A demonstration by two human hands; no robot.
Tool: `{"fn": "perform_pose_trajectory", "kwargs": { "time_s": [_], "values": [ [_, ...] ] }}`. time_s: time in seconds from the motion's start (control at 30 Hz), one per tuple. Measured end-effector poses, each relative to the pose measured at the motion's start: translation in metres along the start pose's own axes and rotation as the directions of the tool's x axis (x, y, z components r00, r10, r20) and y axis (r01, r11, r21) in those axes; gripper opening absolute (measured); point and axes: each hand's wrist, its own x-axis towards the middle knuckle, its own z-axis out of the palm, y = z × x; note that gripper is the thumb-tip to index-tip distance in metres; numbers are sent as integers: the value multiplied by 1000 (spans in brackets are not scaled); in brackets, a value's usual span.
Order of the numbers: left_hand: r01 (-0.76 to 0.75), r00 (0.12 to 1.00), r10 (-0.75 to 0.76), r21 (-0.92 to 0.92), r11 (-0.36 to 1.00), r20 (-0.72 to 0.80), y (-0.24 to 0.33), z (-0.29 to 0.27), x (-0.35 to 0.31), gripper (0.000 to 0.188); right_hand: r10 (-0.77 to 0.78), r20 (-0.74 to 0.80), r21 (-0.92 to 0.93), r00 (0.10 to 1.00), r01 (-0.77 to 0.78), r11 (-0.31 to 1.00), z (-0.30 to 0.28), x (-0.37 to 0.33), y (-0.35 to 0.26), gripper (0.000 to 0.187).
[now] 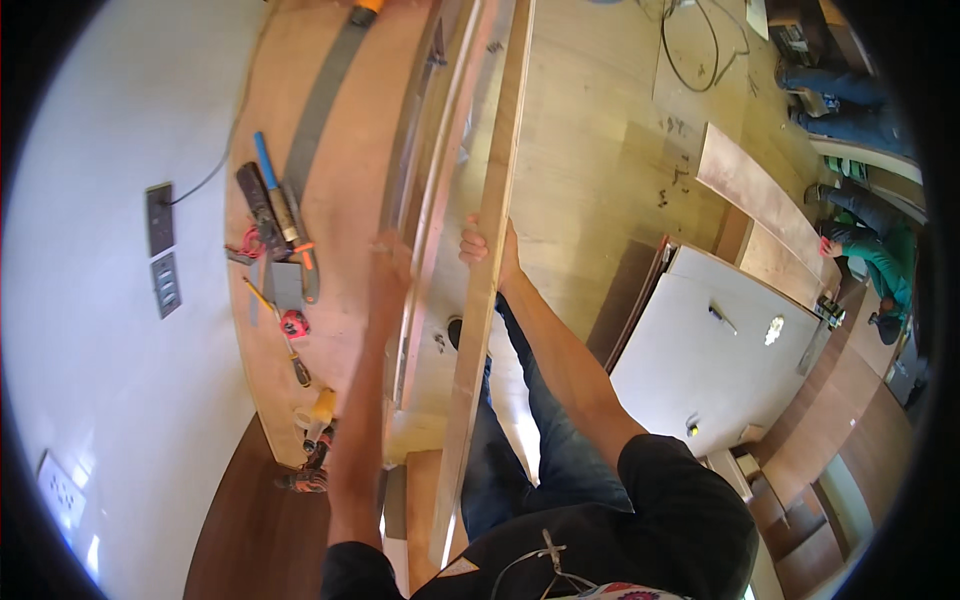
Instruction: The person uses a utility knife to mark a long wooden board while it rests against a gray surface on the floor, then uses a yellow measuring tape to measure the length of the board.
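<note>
Fingers (472,242) of the right hand (510,262) are closing around a long wooden board (476,370), which is standing on its narrow edge and running from the top of the view down to the person's torso. That board is lying along the middle of the scene, with the floor (580,110) showing to its right. To its left, the left hand (391,262) is blurring beside some long rails (430,220), near the edge of a wooden worktop (345,215); I cannot tell whether its fingers are holding anything or how widely they are spreading. On the worktop, a saw (330,90) is lying toward the top, while a blue-handled tool (263,155) is resting across the group of tools below it. Nearer the person, a red tape measure (295,323) is sitting above a screwdriver (299,368), and an orange and black drill (313,470) is lying by the worktop's lower end. To the right, a white panel (660,350) is supporting a few small items, and beyond it a person in a green top (880,265) is reaching toward a curved brown sheet (755,190).
</note>
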Motion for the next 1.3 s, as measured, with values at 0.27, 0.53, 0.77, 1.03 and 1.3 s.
{"fn": "perform_pose_trajectory", "kwargs": {
  "time_s": [0.27, 0.53, 0.77, 1.03, 1.3],
  "values": [
    [330, 936, -286, -232, 915, 207, 171, -53, -234, 79, -4, 303, 173, 953, -51, 984, 79, -67, 76, 75],
    [283, 934, -292, 71, 956, 208, 222, -124, -338, 86, -8, 286, 277, 958, -75, 958, 103, -138, 161, 83],
    [238, 904, -187, -88, 967, 385, 215, -126, -427, 82, -149, 163, 196, 975, 116, 974, 88, -234, 186, 85],
    [168, 861, -65, -162, 972, 504, 222, -138, -475, 79, -351, 23, 179, 936, 342, 923, 135, -337, 189, 81],
    [140, 753, -11, -143, 980, 658, 289, -117, -479, 77, -552, -120, 62, 825, 562, 825, 137, -416, 144, 88]
  ]
}}
